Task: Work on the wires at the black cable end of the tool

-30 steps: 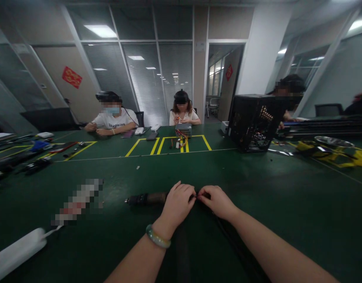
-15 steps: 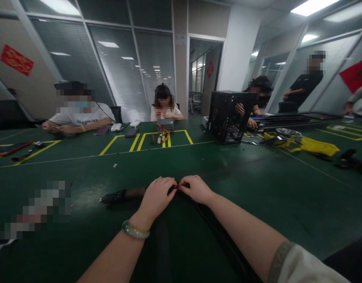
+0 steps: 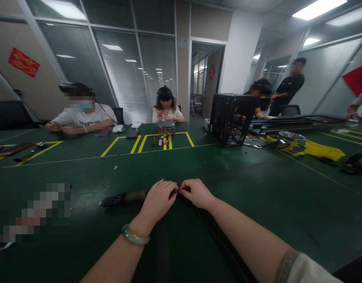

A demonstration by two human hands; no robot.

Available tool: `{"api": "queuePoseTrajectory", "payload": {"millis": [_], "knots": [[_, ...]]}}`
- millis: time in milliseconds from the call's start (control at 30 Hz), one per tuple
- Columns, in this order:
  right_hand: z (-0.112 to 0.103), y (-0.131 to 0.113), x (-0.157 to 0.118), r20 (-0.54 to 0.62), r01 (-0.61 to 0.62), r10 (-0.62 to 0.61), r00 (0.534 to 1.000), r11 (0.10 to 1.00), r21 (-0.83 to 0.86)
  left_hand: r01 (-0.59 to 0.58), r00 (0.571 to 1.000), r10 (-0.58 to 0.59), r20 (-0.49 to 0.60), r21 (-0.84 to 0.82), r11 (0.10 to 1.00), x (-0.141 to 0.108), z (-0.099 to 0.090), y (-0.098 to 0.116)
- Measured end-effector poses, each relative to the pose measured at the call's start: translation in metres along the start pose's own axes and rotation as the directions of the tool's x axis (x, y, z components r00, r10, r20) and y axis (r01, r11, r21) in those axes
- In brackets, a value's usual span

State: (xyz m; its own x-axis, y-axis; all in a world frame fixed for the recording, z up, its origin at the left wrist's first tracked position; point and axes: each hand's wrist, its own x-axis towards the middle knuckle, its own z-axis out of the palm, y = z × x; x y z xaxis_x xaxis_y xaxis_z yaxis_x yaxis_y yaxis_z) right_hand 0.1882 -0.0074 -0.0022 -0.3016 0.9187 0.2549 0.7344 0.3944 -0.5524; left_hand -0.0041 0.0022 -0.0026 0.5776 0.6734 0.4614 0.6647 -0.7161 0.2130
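Observation:
A dark electric screwdriver (image 3: 129,197) lies on the green table with its bit end pointing left. My left hand (image 3: 160,200) is closed around its rear end, which the fingers hide. Fingertips of my right hand (image 3: 197,193) are pinched together and meet those of the left at the screwdriver's back end. Something small and dark is between them, too small to make out. From under my right hand a black cable (image 3: 217,232) runs toward the lower right, beneath the forearm.
A black computer case (image 3: 232,120) stands beyond my hands on the right, near a yellow tool or bag (image 3: 324,151). A grey power supply with wires (image 3: 167,126) sits across the table before a person (image 3: 169,112). A blurred-out item (image 3: 36,212) lies at left.
The view has shifted slightly. My hands stay together at the screwdriver's rear end, with the right fingertips a little differently placed. In the background, the standing person has leaned left.

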Motion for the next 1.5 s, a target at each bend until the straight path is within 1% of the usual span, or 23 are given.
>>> {"api": "queuePoseTrajectory", "payload": {"millis": [167, 333, 500, 667, 867, 1000, 1167, 1300, 1400, 1500], "knots": [[-0.0018, -0.0007, -0.0011, -0.007, 0.003, -0.003, 1.000, 0.999, 0.036, 0.024, 0.999, -0.024, -0.029, 0.004, 1.000, 0.0003, -0.0034, 0.0018], [-0.0012, -0.0001, -0.0006, 0.010, 0.001, -0.001, 1.000, 1.000, 0.020, 0.015, 1.000, -0.015, -0.002, -0.007, 1.000, 0.0000, -0.0044, 0.0025], [-0.0002, -0.0002, -0.0005, 0.011, -0.003, 0.002, 1.000, 1.000, 0.028, 0.008, 1.000, -0.008, -0.007, -0.015, 1.000, -0.0005, -0.0051, 0.0041], [0.0008, 0.0003, -0.0011, 0.004, 0.008, -0.008, 1.000, 0.998, 0.062, 0.027, 1.000, -0.027, 0.000, -0.026, 0.999, -0.0007, -0.0026, 0.0015], [0.0024, -0.0007, -0.0005, -0.039, -0.033, 0.038, 0.999, 0.992, 0.125, 0.019, 1.000, -0.019, 0.015, -0.021, 1.000, 0.0003, -0.0011, -0.0004], [0.0015, -0.0028, -0.0007, -0.008, -0.029, 0.030, 1.000, 0.991, 0.130, 0.010, 1.000, -0.009, 0.017, -0.031, 0.999, 0.0010, -0.0030, 0.0010], [-0.0001, -0.0046, -0.0010, 0.014, -0.031, 0.029, 0.999, 0.994, 0.109, -0.009, 0.999, 0.011, 0.041, -0.055, 0.998, 0.0012, -0.0052, 0.0014], [-0.0003, -0.0060, -0.0015, 0.006, -0.037, 0.036, 0.999, 0.994, 0.102, 0.011, 0.999, -0.008, 0.047, -0.055, 0.998, 0.0008, -0.0038, 0.0002], [-0.0009, -0.0057, -0.0026, 0.007, -0.068, 0.068, 0.998, 0.996, 0.048, 0.034, 0.999, -0.031, 0.044, -0.055, 0.998, 0.0002, -0.0012, -0.0011], [-0.0021, -0.0040, -0.0036, 0.028, -0.043, 0.044, 0.999, 0.999, -0.015, 0.046, 0.998, -0.044, 0.040, -0.050, 0.998, -0.0004, -0.0003, -0.0015]]}}
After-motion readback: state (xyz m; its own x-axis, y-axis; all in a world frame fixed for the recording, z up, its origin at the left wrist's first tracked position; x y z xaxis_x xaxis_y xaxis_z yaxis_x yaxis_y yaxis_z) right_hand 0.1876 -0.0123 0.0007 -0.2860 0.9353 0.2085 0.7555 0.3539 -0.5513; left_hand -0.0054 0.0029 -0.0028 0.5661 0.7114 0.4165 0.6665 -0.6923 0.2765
